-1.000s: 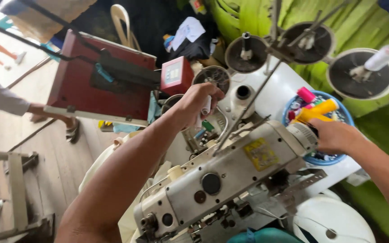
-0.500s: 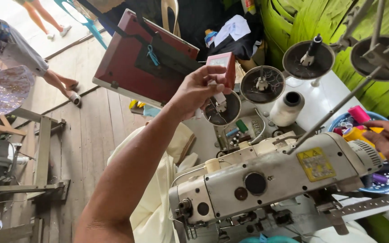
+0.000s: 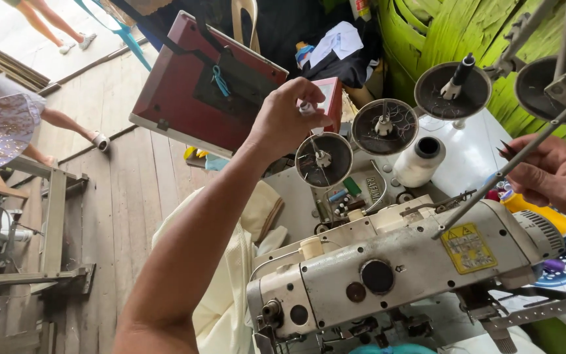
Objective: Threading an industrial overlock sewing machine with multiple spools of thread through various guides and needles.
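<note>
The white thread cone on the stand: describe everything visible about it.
The white thread cone stands upright on the stand's pale top, behind the sewing machine. It is wound smooth with white thread, with a dark hollow core open at the top. No hand touches it; a round dark spool plate sits just behind and left of it.

Counts at the sewing station

Four round dark metal thread-stand discs [image 3: 324, 159] across the far side; one white cone-shaped thread spool [image 3: 419, 162] right of centre; one grey industrial sewing machine [image 3: 394, 269] near; two bare hands, left [image 3: 283, 118] and right [image 3: 551, 174].
</note>
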